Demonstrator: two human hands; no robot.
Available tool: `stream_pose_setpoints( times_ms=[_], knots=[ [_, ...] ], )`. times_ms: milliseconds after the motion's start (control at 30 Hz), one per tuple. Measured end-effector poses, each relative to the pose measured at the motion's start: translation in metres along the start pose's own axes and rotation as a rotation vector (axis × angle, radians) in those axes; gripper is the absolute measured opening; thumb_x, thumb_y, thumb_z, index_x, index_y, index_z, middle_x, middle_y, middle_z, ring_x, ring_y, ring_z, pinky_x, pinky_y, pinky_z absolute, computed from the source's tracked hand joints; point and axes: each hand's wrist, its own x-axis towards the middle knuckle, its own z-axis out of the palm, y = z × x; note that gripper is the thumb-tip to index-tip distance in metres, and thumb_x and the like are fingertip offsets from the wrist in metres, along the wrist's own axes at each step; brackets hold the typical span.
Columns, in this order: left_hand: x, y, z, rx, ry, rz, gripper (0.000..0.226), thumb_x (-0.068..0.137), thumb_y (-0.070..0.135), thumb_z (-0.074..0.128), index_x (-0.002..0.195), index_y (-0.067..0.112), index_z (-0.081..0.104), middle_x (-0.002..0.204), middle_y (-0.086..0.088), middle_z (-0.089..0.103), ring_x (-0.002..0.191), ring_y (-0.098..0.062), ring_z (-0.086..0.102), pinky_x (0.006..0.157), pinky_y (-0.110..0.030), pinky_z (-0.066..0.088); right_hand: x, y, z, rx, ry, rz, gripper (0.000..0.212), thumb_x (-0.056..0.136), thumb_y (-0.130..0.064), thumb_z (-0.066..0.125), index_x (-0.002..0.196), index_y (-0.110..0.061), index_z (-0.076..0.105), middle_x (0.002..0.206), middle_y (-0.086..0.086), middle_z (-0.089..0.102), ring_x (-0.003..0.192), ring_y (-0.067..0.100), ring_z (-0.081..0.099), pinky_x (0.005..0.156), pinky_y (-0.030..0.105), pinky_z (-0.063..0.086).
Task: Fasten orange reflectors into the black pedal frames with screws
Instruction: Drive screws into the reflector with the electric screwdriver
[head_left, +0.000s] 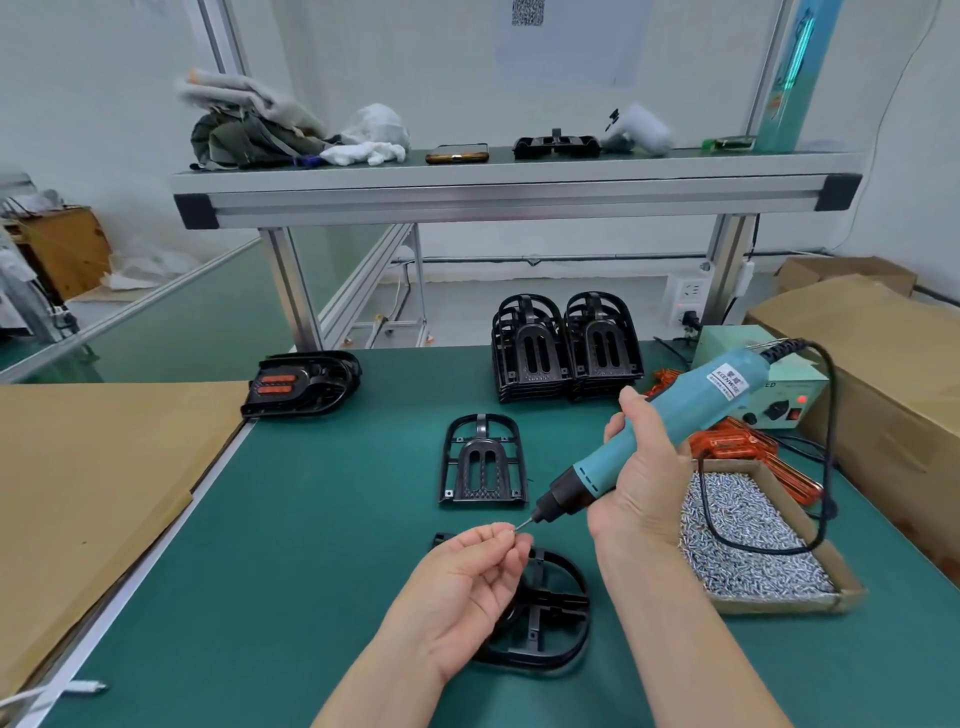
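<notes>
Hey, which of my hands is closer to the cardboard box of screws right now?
Right. Your right hand, gripping the blue electric screwdriver, is right beside the cardboard box of screws; your left hand, pinching a screw, is farther away, above the nearest pedal frame.

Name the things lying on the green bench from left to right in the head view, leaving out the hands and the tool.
cardboard sheet → finished pedal with orange reflectors → single empty pedal frame → box of screws → big carton. The stacked frames overlap the single one, so I omit them.
</notes>
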Motion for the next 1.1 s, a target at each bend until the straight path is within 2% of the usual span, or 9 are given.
stream_pose_setpoints(
  times_ms=[233,333,500,667,767,867,900,967,1100],
  knots=[
    [0.000,-0.008,0.000,0.021,0.031,0.109,0.010,0.081,-0.014,0.060,0.086,-0.005,0.062,0.080,-0.019,0.068,0.068,-0.019,0.070,0.060,-0.021,0.058,-0.005,0.003,0.000,-0.008,-0.011,-0.016,0.031,0.087,-0.010,0.073,0.063,-0.028,0.066,0.058,-0.017,0.057,0.059,0.004,0.053,0.069,0.023,0.043],
    [-0.002,-0.014,0.001,0.084,0.033,0.230,0.017,0.086,-0.015,0.057,0.079,-0.001,0.063,0.081,-0.019,0.070,0.071,-0.019,0.071,0.063,-0.020,0.058,-0.007,0.003,0.002,-0.014,0.043,-0.008,0.024,0.087,-0.012,0.074,0.077,-0.025,0.057,0.056,-0.016,0.055,0.055,0.003,0.052,0.068,0.025,0.042],
    [-0.004,-0.018,0.000,0.265,0.011,0.406,0.030,0.086,-0.015,0.059,0.071,0.009,0.070,0.088,-0.020,0.072,0.079,-0.022,0.072,0.067,-0.020,0.056,-0.005,0.004,0.002,-0.032,0.112,0.020,0.025,0.086,-0.016,0.075,0.076,-0.025,0.054,0.053,-0.014,0.053,0.050,0.002,0.049,0.065,0.026,0.040],
    [-0.004,-0.007,-0.007,0.659,-0.015,0.477,0.025,0.085,-0.009,0.065,0.101,0.010,0.062,0.096,-0.011,0.076,0.094,-0.025,0.073,0.072,-0.021,0.053,-0.003,0.007,-0.002,-0.011,0.114,0.075,0.023,0.086,-0.017,0.076,0.079,-0.026,0.056,0.053,-0.018,0.057,0.051,0.001,0.054,0.064,0.024,0.044],
    [-0.007,0.019,-0.025,1.142,0.005,0.612,0.046,0.077,0.028,0.076,0.117,0.038,0.056,0.116,0.019,0.068,0.106,-0.007,0.063,0.087,-0.016,0.045,-0.001,0.007,-0.005,-0.034,0.094,0.076,0.022,0.085,-0.018,0.076,0.082,-0.025,0.056,0.054,-0.017,0.056,0.056,0.003,0.053,0.068,0.026,0.043],
    [-0.008,0.050,-0.046,1.734,-0.174,0.532,0.096,0.058,0.060,0.076,0.140,0.059,0.025,0.141,0.052,0.017,0.143,0.012,0.012,0.113,-0.018,0.017,0.002,0.009,-0.008,-0.082,0.053,0.048,0.021,0.084,-0.021,0.077,0.086,-0.024,0.056,0.056,-0.011,0.053,0.055,0.005,0.050,0.068,0.029,0.041],
    [-0.007,0.056,-0.052,1.861,-0.226,0.440,0.112,0.055,0.063,0.077,0.147,0.056,0.013,0.142,0.053,0.002,0.145,0.011,-0.005,0.117,-0.023,0.009,0.001,0.011,-0.009,-0.099,0.034,0.036,0.022,0.083,-0.022,0.078,0.086,-0.023,0.056,0.057,-0.010,0.052,0.054,0.005,0.049,0.066,0.028,0.041],
    [-0.002,0.059,-0.060,1.997,-0.266,0.315,0.129,0.054,0.064,0.079,0.154,0.044,0.001,0.145,0.045,-0.006,0.145,0.006,-0.016,0.121,-0.030,0.003,-0.003,0.017,-0.012,-0.137,-0.021,0.008,0.026,0.077,-0.027,0.079,0.082,-0.021,0.054,0.058,-0.009,0.050,0.053,0.004,0.048,0.060,0.022,0.043],
    [0.005,0.047,-0.063,1.963,-0.203,0.320,0.130,0.052,0.066,0.079,0.157,0.036,0.007,0.158,0.021,0.008,0.148,0.000,0.000,0.123,-0.031,0.008,-0.014,0.029,-0.012,-0.204,-0.129,-0.047,0.027,0.073,-0.030,0.079,0.079,-0.016,0.057,0.057,-0.009,0.053,0.054,0.004,0.050,0.055,0.015,0.044]
  ],
)
